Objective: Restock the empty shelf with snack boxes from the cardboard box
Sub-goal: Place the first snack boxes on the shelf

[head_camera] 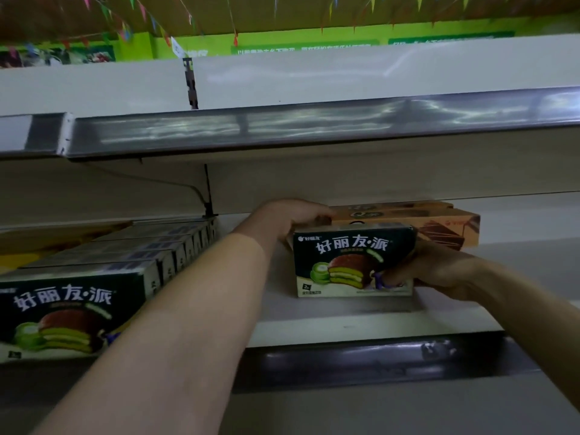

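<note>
I hold one box (351, 262) in both hands. It stands on the shelf (329, 321), near the front edge. My left hand (292, 216) lies on its top left corner, and those fingers (317, 211) bend over the back edge. My right hand (439, 271) wraps round the right end, with the thumb on the front. I cannot see my other right fingers behind the box.

I think the box is light, just thin card with small cakes inside. The card looks smooth and shiny, so it may slip. If I squeeze hard, it may dent and the cakes may squash. So I should hold it by the two short ends, where the card is stiffest, and press softly.

Far to the left of my left hand is a row of green boxes (94, 277). Just behind my fingers lie orange boxes (439, 221).
</note>
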`<state>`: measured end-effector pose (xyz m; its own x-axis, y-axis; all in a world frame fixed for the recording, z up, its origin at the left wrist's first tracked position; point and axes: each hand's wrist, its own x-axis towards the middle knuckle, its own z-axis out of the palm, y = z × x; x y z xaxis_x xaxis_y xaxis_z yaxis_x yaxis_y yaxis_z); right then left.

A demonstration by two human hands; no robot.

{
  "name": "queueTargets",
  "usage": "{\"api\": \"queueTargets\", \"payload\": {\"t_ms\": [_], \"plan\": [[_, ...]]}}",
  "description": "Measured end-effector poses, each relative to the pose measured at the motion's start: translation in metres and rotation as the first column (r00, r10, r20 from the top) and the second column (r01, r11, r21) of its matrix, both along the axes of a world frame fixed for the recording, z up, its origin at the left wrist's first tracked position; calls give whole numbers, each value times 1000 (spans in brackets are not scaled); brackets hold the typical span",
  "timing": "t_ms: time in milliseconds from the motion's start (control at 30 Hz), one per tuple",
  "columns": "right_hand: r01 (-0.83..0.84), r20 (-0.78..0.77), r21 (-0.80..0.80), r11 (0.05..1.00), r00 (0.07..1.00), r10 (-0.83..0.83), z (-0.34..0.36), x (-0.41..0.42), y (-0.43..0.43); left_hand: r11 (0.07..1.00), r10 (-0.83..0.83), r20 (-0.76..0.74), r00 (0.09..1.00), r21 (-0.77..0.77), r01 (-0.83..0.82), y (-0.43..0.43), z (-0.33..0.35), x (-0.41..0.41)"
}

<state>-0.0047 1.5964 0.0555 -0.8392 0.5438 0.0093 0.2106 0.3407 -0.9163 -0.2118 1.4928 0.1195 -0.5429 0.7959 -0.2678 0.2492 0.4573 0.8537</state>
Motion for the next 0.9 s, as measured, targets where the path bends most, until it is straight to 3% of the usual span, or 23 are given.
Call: {"api": "queueTargets", "payload": {"t_ms": [67,200,300,467,633,900], "plan": [[-3,34,20,1000,999,2,2,-20,-12,999,-2,-67,998,-45,-1,-27,5,-14],[-61,17,3,998,998,61,6,-76,-39,992,97,-376,922,-40,-121,-75,16,-40],[-116,-30,-36,993,993,115,4,-106,-56,980,119,-435,893,-92,-175,-96,17,-51],[-28,-57,21,999,998,29,0,-151,-52,974,55,-511,858,-161,-158,-94,14,-64],[50,19,125,991,998,-52,1,-180,-47,932,-65,-755,653,-279,-230,-75,6,-83],[138,1,388,911,989,-150,-19,-204,-30,950,-19,-880,475,-164,-266,-50,-16,-93]]}}
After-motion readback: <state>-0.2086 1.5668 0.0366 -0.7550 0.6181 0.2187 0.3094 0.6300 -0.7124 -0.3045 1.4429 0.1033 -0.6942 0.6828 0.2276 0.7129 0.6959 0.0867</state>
